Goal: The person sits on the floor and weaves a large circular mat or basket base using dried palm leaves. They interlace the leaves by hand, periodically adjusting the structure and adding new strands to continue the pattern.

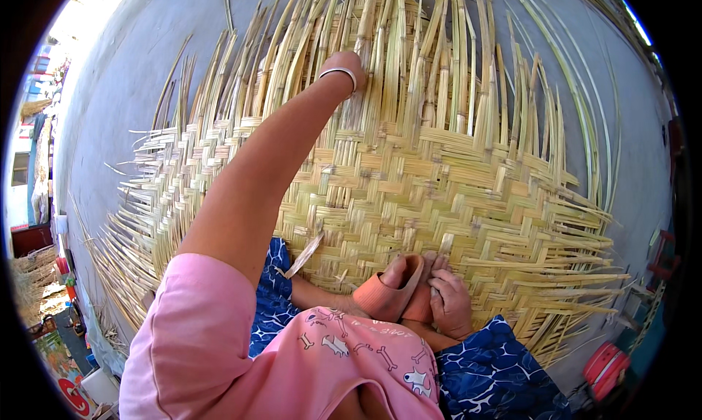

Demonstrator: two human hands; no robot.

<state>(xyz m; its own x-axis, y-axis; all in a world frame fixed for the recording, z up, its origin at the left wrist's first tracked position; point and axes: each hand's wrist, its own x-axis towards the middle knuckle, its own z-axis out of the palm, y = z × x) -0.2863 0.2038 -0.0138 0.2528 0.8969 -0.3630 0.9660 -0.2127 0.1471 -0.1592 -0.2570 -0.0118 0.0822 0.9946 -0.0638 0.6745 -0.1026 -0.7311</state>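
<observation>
A large mat (380,193) of pale yellow-green split cane lies on the ground, woven in a zigzag pattern. Loose cane strips (457,62) fan out from its far edge. Stretched far forward over these strips, my left hand (345,67), with a white bangle at the wrist, is closed around some of them; its fingertips are hidden. Close to my body, my right hand (450,303) rests beside my feet with its fingers curled. What it holds, if anything, does not show. Orange-brown slippers (380,297) are on my feet, over the mat's near part.
Grey floor (124,91) surrounds the mat. Long green strips (585,106) lie at the far right. Unwoven ends (121,252) stick out along both sides. A pink-red round object (605,369) sits at the lower right. A loose pale husk piece (306,255) lies near my left knee.
</observation>
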